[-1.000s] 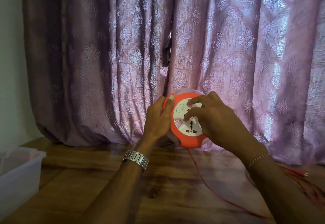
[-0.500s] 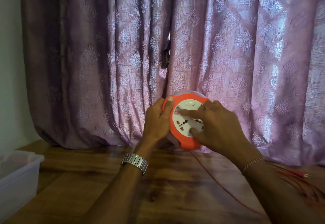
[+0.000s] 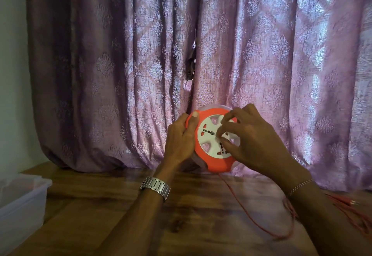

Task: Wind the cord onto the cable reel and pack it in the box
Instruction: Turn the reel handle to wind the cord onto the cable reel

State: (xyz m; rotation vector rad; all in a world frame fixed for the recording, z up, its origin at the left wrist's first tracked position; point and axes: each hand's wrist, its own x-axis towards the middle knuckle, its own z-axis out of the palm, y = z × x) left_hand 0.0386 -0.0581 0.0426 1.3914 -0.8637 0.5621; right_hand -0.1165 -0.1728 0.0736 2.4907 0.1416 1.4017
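Observation:
A round orange cable reel (image 3: 216,161) with a white socket face is held upright above the wooden table (image 3: 120,215), in front of the curtain. My left hand (image 3: 179,141) grips its left rim, thumb on the orange edge. My right hand (image 3: 251,141) lies over the white face, fingers pinching at its centre. A thin red cord (image 3: 247,213) drops from the reel's bottom, runs across the table to the right and loops near my right forearm, with more cord (image 3: 346,205) piled at the right edge. A translucent plastic box (image 3: 22,201) stands at the lower left.
A mauve patterned curtain (image 3: 141,74) hangs right behind the reel down to the table's back edge. A pale wall is at the far left. A metal watch (image 3: 156,187) is on my left wrist.
The white face of the reel has turned under my right hand, whose fingers moved from the lower side to the centre. The left hand kept its hold on the rim.

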